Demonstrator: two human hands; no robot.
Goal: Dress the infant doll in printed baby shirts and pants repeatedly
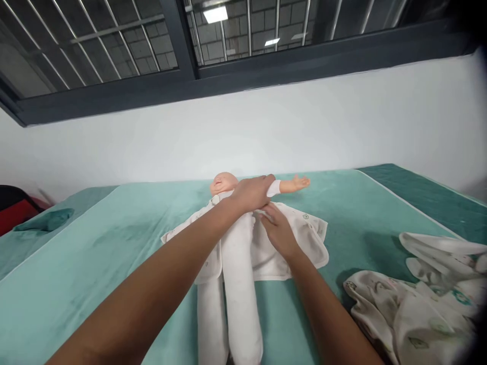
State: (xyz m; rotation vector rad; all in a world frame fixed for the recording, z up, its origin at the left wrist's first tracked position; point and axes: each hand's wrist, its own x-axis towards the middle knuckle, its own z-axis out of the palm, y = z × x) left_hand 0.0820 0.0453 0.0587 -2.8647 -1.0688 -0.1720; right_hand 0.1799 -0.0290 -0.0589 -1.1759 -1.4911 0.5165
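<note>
My left hand [254, 192] curls over an arm [288, 186] of the white-clothed plastic baby doll [239, 268] beneath it. Just beside, my right hand [280, 230] meets a white printed cloth garment [310, 235]; whether either pinches, I cannot tell.

Beyond the hands [253, 193], a white wall [289, 116] topped by a dark window frame [180, 38], with metal bars [248, 25] and bright light panels [215, 14] showing through. Beneath and around the hands, a green cover [114, 243]; well to their left, a red-and-black object [15, 217]; to their right, crumpled white printed cloth [403, 309].
</note>
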